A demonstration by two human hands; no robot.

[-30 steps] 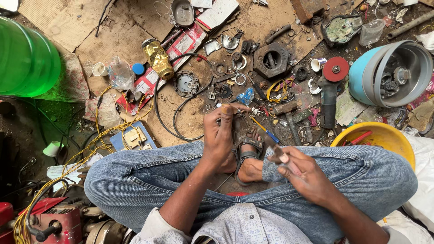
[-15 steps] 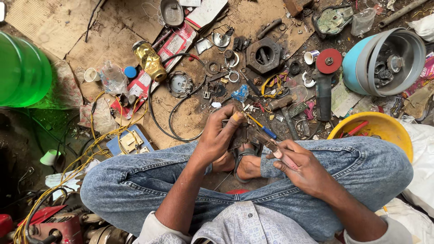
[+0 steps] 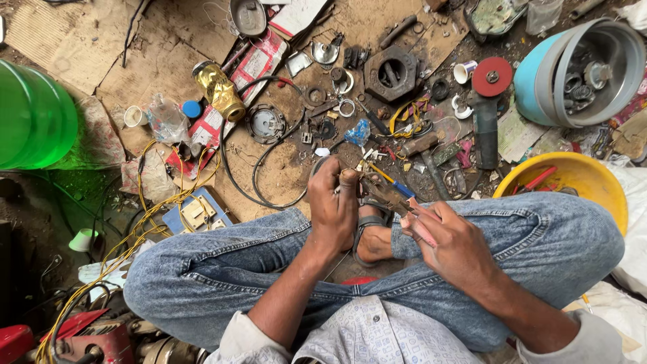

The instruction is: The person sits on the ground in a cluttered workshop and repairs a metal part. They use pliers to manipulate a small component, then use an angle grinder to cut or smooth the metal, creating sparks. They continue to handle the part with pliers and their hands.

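Above crossed knees, pliers [image 3: 385,197] gripped, perhaps wire pinched, angle grinder [image 3: 486,111] beyond

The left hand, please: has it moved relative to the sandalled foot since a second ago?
Yes. The left hand has shifted right, closer to the sandalled foot and the right hand.
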